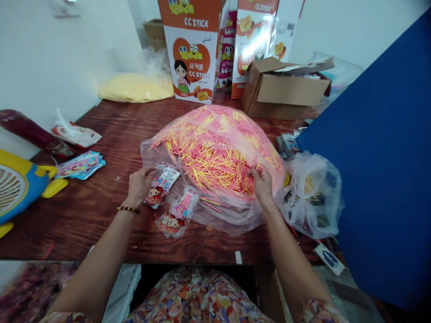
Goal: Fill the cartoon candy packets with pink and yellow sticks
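Note:
A large clear bag [232, 222] lies open on the table, heaped with thin pink and yellow sticks [215, 166]. My right hand [262, 183] is at the right side of the heap, thumb and fingers pinched together on some sticks. My left hand [139, 185] has its fingers closed at the upper left edge of a stack of small clear packets [162, 185] printed with a red-haired cartoon girl. Closer to me lies a similar packet [179, 211], with pink sticks showing inside.
Tall printed cartons [195, 58] and an open cardboard box [289, 92] stand behind the bag. A bag of yellow material [136, 87] lies at the back left. To the left are blue printed packets [81, 165] and a yellow-blue fan [20, 188]. At right, a knotted plastic bag [313, 197] adjoins a blue panel [380, 157].

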A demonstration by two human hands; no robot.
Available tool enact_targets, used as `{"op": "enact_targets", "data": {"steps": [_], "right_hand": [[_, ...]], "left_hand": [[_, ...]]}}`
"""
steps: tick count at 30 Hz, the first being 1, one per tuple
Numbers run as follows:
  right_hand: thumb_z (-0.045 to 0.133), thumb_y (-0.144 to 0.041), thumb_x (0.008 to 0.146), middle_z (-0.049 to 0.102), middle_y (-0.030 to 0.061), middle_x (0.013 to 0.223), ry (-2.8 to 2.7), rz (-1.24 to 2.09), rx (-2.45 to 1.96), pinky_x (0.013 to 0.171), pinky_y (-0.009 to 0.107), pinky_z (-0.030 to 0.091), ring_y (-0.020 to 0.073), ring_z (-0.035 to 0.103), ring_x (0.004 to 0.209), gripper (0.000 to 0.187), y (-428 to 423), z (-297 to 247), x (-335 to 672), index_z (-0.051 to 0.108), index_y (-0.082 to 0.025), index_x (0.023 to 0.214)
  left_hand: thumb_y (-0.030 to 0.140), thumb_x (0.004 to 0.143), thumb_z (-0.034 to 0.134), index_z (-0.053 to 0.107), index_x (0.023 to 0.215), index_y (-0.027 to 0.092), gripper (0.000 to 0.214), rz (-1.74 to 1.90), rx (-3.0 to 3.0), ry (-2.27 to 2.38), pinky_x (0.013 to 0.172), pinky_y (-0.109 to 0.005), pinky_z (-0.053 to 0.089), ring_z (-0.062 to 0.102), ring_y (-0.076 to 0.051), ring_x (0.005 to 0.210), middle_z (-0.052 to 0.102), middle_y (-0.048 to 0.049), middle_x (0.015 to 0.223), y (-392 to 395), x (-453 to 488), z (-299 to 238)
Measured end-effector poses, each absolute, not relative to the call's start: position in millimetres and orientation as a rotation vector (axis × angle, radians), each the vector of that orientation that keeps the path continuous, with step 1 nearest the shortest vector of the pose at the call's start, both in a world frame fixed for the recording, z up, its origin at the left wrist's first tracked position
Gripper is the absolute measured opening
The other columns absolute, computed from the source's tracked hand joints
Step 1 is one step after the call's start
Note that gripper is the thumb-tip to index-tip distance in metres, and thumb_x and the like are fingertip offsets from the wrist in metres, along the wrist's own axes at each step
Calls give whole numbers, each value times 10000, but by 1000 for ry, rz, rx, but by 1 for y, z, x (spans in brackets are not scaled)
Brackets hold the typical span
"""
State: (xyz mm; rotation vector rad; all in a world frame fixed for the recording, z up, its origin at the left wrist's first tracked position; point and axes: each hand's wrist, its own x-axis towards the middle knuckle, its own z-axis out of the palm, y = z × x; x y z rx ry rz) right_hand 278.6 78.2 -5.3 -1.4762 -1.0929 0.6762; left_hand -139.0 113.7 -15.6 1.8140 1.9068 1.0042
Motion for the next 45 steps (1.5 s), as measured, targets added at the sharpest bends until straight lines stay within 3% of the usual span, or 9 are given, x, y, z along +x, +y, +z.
{"op": "enact_targets", "data": {"steps": [5, 10, 15, 21, 29, 36, 41, 45], "right_hand": [[567, -450, 838, 624, -19, 765, -1095, 905, -1217, 728, 305, 488, 157, 598, 705, 221, 55, 9, 252, 505, -242, 881], [540, -438, 878, 646, -8, 772, -1242, 1092, -1278, 766, 314, 497, 171, 612, 741, 211, 13, -16, 203, 532, -233, 925], [538, -349, 899, 643, 9, 933, -1362, 1058, -1334, 796, 303, 479, 170, 614, 838, 260, -4, -41, 187, 548, -225, 1128], [515, -297, 919, 633, 22, 873, -1433, 1022, -1193, 799, 316, 472, 187, 587, 839, 99, -3, -39, 189, 576, -232, 877], [522, -327, 926, 681, 21, 942, -1393, 1045, -1305, 870, 349, 473, 213, 637, 928, 171, -16, -48, 182, 591, -244, 1059], [527, -350, 930, 672, 14, 885, -1386, 1050, -1277, 801, 325, 470, 197, 620, 845, 144, -7, -46, 186, 616, -236, 930], [525, -324, 931, 678, 23, 908, -1434, 1050, -1274, 850, 353, 477, 208, 638, 882, 186, -12, -43, 185, 599, -235, 1076], [518, -315, 924, 684, 22, 905, -1423, 1035, -1305, 828, 340, 471, 208, 627, 879, 133, -10, -40, 186, 622, -234, 928]], "left_hand": [[356, 787, 607, 725, 918, 161, 262, 1191, 1604, 1823, 725, -288, 522, 659, -191, 775, 740, -39, 870, 112, -137, 1], [311, 703, 696, 713, 880, 165, 230, 1357, 1297, 1618, 679, -257, 526, 648, -157, 732, 729, -24, 836, 102, -123, 21], [338, 651, 777, 697, 814, 156, 257, 1355, 1118, 1390, 648, -233, 505, 610, -120, 662, 688, 1, 740, 83, -104, 30], [353, 627, 833, 703, 754, 147, 274, 1292, 1095, 1309, 601, -210, 468, 566, -95, 603, 659, 16, 675, 62, -84, 39], [356, 597, 856, 683, 737, 152, 301, 1244, 1074, 1252, 549, -198, 429, 554, -96, 579, 645, 18, 647, 51, -69, 50], [359, 675, 808, 670, 700, 142, 258, 1179, 1147, 1239, 522, -193, 376, 494, -80, 551, 604, 24, 624, 47, -64, 43], [347, 701, 800, 704, 762, 155, 224, 1175, 1140, 1206, 547, -187, 385, 507, -76, 586, 630, 24, 680, 44, -63, 40], [335, 682, 811, 693, 700, 148, 222, 1148, 1104, 1213, 542, -193, 385, 498, -80, 569, 613, 20, 629, 42, -60, 45]]}}
